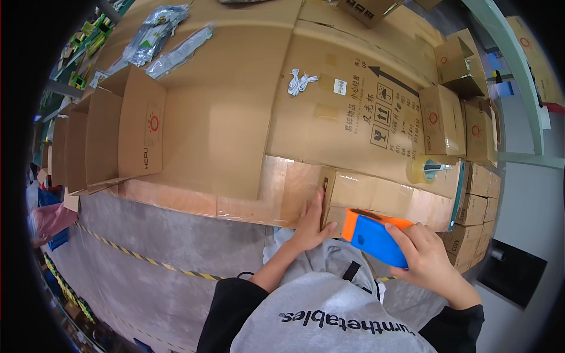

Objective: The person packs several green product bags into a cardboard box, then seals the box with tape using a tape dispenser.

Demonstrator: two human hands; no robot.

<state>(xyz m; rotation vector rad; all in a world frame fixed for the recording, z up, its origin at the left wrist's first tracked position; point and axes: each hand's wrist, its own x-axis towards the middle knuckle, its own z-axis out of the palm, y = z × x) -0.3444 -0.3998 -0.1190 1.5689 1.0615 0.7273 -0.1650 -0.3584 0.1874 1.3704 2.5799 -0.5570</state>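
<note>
left hand (310,226) lies flat on the small carton (376,197), right hand (426,256) clasps the tape dispenser (374,235); top seam looks taped, the near end still unsealed.

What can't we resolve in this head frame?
- Small box, head view: near face hidden behind the left hand and tape dispenser.
- Dispenser's blade and roll: hidden by its body and the right hand.
- Green items, top left: too small, fisheye-warped.

We have single view only: head-worn fisheye, looking steeply down over our chest at cardboard-covered bench (235,117) close below; floor (165,259) beneath; edges bend toward dark rim. No second view to overlap.
</note>
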